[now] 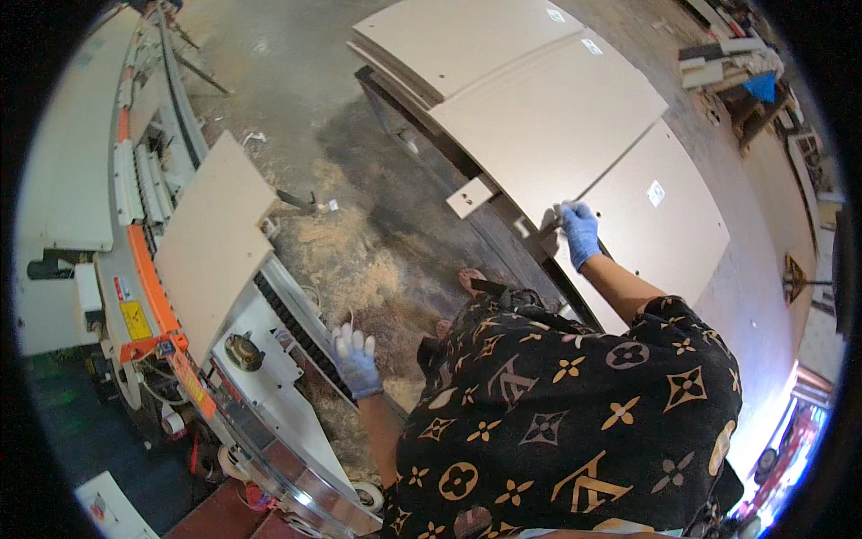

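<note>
My right hand (581, 234), in a light blue glove, is at the near edge of a stack of beige panels (548, 117). Its fingers are bent and closed together there, close to the gap between two panels. What they grip, if anything, I cannot make out. Lower and to the left, my left hand (357, 361) wears a pale glove and holds nothing, its fingers apart. Beside it runs the rail of a long machine (151, 269) with an orange strip. A notched beige board (215, 242) rests across that machine.
Sawdust (359, 278) covers part of the concrete floor. A small block with holes (470, 197) sticks out at the stack's left edge. Offcuts and a blue item (760, 87) lie on a wooden stand at the far right. A round dark fitting (243, 352) sits on the machine's white surface.
</note>
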`<state>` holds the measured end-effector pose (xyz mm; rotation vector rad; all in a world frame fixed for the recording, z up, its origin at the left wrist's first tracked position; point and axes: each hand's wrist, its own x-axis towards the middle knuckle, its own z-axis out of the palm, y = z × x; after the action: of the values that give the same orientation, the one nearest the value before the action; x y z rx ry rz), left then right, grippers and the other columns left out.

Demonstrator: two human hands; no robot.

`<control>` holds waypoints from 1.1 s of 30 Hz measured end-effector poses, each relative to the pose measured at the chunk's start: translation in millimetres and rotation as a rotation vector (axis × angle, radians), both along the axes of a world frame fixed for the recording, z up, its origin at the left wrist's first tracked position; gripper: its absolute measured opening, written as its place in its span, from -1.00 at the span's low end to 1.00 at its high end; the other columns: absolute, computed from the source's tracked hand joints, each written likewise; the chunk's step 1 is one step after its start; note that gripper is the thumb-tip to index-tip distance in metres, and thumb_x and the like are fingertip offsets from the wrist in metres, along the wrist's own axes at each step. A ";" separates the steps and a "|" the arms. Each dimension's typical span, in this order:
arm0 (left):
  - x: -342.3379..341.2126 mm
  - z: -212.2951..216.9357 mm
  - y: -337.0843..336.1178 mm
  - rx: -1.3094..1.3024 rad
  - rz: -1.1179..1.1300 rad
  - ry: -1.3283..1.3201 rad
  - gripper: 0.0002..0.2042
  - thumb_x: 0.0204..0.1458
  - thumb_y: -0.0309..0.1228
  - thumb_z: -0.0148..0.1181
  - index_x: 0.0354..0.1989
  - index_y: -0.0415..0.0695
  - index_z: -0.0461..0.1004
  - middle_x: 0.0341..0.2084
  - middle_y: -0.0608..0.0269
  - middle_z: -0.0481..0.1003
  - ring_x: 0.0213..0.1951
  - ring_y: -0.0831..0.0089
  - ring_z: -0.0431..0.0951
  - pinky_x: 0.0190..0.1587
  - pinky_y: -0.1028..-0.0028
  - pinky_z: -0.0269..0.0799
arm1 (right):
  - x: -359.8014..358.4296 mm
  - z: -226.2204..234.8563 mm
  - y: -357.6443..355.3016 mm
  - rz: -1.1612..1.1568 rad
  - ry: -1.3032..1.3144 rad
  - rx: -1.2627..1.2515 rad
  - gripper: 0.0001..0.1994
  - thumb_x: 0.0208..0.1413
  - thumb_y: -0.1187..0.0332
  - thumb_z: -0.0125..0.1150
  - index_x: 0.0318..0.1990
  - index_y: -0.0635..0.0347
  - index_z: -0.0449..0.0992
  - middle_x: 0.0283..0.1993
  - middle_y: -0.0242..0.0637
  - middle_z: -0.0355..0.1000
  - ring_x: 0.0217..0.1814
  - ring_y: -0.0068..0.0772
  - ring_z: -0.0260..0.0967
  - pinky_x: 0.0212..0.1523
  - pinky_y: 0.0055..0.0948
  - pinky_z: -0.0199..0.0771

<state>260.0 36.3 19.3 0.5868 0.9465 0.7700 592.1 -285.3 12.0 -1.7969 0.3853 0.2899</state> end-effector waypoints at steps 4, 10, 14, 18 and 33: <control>55.8 -16.9 -20.7 -0.040 -0.303 0.022 -0.62 0.18 -0.27 -0.04 0.15 -0.07 0.21 0.07 0.15 0.34 -0.16 0.32 0.47 -0.17 0.28 0.47 | -25.3 -23.2 -8.2 -0.192 0.615 0.551 -0.64 0.01 0.15 0.26 -0.08 0.00 0.36 -0.27 -0.31 0.35 -0.18 -0.21 0.32 -0.20 -0.03 0.40; 113.8 -11.4 -42.1 -0.042 -0.629 0.040 -0.60 0.13 -0.24 0.05 0.13 -0.04 0.25 0.08 0.16 0.34 -0.08 0.30 0.46 -0.14 0.30 0.50 | -9.4 -7.7 31.0 -0.222 0.284 0.591 -0.72 -0.03 0.19 0.32 -0.31 0.15 0.40 -0.45 -0.38 0.28 -0.47 -0.49 0.20 -0.47 -0.44 0.42; 145.6 1.5 -64.0 -0.032 -0.870 0.017 -0.50 0.10 -0.19 0.08 0.21 0.00 0.17 0.12 0.09 0.29 0.01 0.26 0.40 -0.08 0.30 0.47 | -28.3 24.1 25.7 -0.098 0.166 0.503 -0.70 -0.04 0.23 0.34 -0.26 0.23 0.44 -0.40 -0.30 0.40 -0.39 -0.42 0.34 -0.33 -0.49 0.49; 193.7 1.1 -98.5 -0.251 -1.007 -0.015 -0.42 0.10 -0.13 0.06 0.28 0.03 0.05 0.20 0.05 0.17 0.15 0.17 0.26 0.07 0.14 0.33 | -78.0 46.8 24.8 -0.040 0.311 0.572 -0.62 -0.09 0.29 0.38 -0.15 0.31 0.46 -0.11 -0.08 0.48 -0.10 -0.31 0.45 -0.02 -0.41 0.46; 34.5 36.3 2.1 -0.059 -0.800 0.109 -0.60 0.03 -0.36 0.08 0.06 -0.18 0.32 -0.09 0.14 0.42 -0.05 0.26 0.43 -0.02 0.26 0.38 | -22.1 66.0 28.8 0.080 0.363 0.847 -0.53 -0.07 0.25 0.29 0.00 0.27 0.37 -0.04 -0.16 0.42 0.02 -0.26 0.35 0.09 -0.26 0.34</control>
<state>294.6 38.5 55.6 0.8808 0.7365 -0.0056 570.0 -256.5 78.0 -0.9240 0.3680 0.7212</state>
